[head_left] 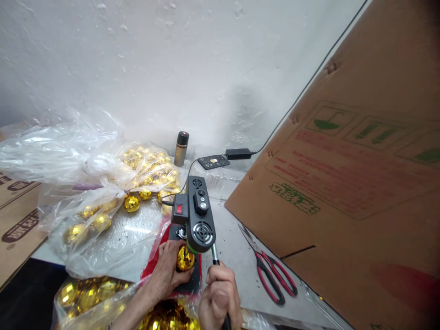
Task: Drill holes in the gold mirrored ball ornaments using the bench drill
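Currently, the left hand point(168, 269) is pinching a gold faceted ball point(185, 258) between thumb and fingers beneath the head of a black bench machine point(201, 213). The right hand point(220, 298) is wrapping its fingers around the machine's lever point(215, 254).

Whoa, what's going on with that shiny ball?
Someone's left hand holds a shiny gold ball under the front of a small black machine. Their right hand grips the machine's lever. More gold balls sit in clear plastic bags nearby, and open scissors lie by a big cardboard box.
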